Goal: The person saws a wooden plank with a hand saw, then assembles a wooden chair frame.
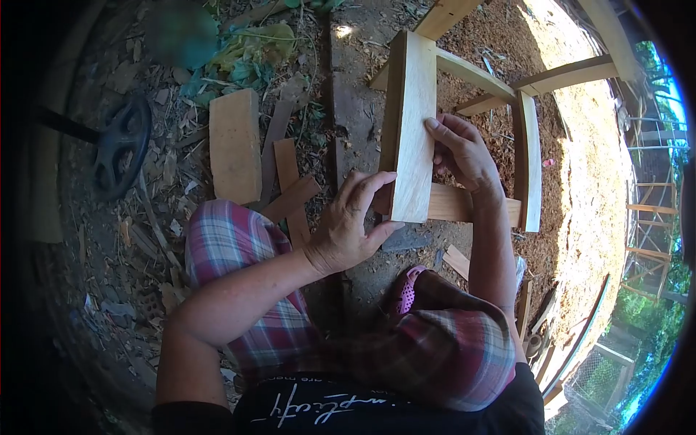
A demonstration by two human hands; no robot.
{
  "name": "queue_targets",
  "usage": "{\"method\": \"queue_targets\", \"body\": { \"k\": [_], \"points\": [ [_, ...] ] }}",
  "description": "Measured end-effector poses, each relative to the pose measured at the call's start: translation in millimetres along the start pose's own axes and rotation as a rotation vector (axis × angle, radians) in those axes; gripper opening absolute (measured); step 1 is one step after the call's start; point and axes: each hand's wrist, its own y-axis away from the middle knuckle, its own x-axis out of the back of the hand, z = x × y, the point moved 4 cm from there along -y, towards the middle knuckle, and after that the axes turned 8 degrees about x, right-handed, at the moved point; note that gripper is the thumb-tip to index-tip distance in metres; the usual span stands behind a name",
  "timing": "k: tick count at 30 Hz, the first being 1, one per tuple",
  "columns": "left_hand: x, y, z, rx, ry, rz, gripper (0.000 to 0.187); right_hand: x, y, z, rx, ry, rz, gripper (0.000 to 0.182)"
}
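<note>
A pale wooden frame [418, 123], joined from several planks and slats, stands in front of me with its broad near plank facing up. My left hand [353, 221] is at the near end of that plank, its bent fingers on the left edge and its thumb by the end corner. On the plank's right edge, my right hand [464, 152] grips with the thumb on top and the fingers curled beneath, partly hidden. Below that hand, a lower rail [453, 205] runs right to an upright slat [530, 159] of the same frame.
At the left lie a rough wood block [235, 145], thin wood offcuts [292, 196] and a dark hand wheel [122, 148] on a shaft. Leaves [254, 54] and debris cover the ground there. Sawdust [573, 152] spreads at the right. A pink clog [410, 288] shows by my legs.
</note>
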Motion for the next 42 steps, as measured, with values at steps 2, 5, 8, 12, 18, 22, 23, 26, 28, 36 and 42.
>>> {"method": "queue_targets", "body": {
  "k": [2,5,8,12,18,22,23,26,28,36,42],
  "points": [
    [0.3,2.4,-0.3,-0.002,-0.011,0.027,0.071,-0.1,0.4,-0.1,-0.003,0.005,-0.008,0.026],
    [2.0,5.1,1.1,0.023,0.008,-0.019,0.077,0.0,5.2,-1.2,0.029,0.085,0.021,0.028],
    [4.7,13.4,-18.9,0.094,-0.078,-0.069,0.074,11.2,16.7,-11.5,0.172,0.155,0.080,0.028],
    [38.5,23.7,-95.1,0.678,-0.507,-0.613,0.052,35.1,57.4,-22.9,0.263,0.031,0.213,0.015],
    [129.3,-19.8,-146.6,0.759,-0.413,-0.174,0.023,40.4,115.4,-21.8,0.331,-0.144,0.022,0.014],
    [81.9,-24.7,-47.5,0.500,-0.279,-0.146,0.025,4.9,129.4,6.9,0.299,-0.337,-0.810,0.018],
    [59.9,-16.3,-32.7,0.353,-0.222,-0.245,0.024,-10.1,129.7,17.7,0.184,-0.358,-0.887,0.019],
    [16.4,4.6,36.1,0.159,0.115,-0.652,0.016,-39.2,154.2,75.8,-0.495,-0.279,-0.811,0.038],
    [2.6,4.2,105.8,-0.033,0.525,-0.628,0.014,-47.3,165.2,95.6,-0.513,-0.319,-0.778,0.037],
    [-78.9,-2.2,253.1,-0.280,0.206,-1.184,0.047,-39.3,216.8,108.7,-0.416,-0.301,-0.780,0.033],
    [-121.7,20.7,284.5,-0.171,0.167,-1.318,0.047,-21.7,255.0,118.2,-0.376,-0.310,-0.657,0.030]
  ]
}}
